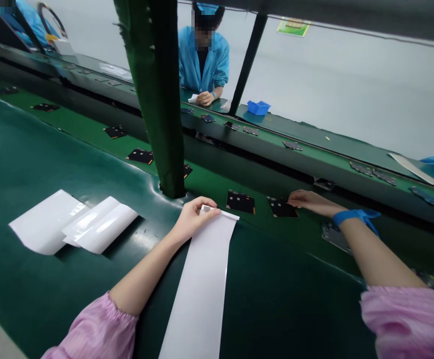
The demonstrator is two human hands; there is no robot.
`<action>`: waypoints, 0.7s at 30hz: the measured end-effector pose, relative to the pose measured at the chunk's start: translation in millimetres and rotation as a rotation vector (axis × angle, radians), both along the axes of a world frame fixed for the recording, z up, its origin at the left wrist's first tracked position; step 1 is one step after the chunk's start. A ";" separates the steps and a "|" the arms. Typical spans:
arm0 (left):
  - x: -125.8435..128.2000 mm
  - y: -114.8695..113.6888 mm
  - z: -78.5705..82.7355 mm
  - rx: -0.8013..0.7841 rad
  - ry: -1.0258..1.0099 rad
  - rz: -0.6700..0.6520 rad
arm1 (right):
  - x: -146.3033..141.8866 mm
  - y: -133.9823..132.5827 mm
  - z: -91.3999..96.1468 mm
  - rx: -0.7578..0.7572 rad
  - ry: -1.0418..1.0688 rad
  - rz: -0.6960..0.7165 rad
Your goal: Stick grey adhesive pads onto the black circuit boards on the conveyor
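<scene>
A long white strip [202, 284] lies on the dark green mat in front of me. My left hand [194, 217] pinches its far end, fingers curled over the strip's edge. My right hand [308, 200] reaches further out and rests its fingertips on a black square part [282, 208] on the green conveyor belt [217, 182]. A blue wrist strap [355, 217] circles my right wrist. Another black square part [240, 202] lies between my two hands.
A green vertical post [160, 99] stands just beyond my left hand. Two white sheets [74, 224] lie at left. Several black parts ride the belt. Across it, a person in a blue coat [203, 60] works near a blue bin [258, 107].
</scene>
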State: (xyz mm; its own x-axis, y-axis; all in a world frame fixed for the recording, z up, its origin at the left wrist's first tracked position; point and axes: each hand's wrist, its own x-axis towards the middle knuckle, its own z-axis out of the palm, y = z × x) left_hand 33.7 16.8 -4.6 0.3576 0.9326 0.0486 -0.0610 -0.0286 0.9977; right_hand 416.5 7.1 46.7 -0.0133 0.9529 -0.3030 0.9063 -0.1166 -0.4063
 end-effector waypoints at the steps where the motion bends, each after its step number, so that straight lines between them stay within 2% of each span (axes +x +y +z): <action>1: -0.1 -0.4 0.6 -0.006 0.006 0.001 | 0.4 -1.2 -0.1 -0.004 0.007 -0.006; 10: 0.3 -2.0 4.0 -0.036 0.023 0.014 | 11.6 -7.3 -2.3 -0.062 -0.020 -0.112; 16: 0.2 -1.2 1.7 -0.039 0.017 0.010 | 26.4 -10.2 -12.5 -0.079 -0.016 -0.136; 21: -0.4 -0.9 0.9 -0.003 0.013 0.016 | 30.3 -23.8 -13.7 -0.002 -0.062 -0.292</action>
State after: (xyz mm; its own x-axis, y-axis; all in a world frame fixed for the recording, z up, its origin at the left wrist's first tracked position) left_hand 33.3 15.9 -3.6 0.3428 0.9385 0.0410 -0.0472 -0.0264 0.9985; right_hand 446.9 -16.7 33.0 0.2795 0.9132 -0.2965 0.8573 -0.3764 -0.3511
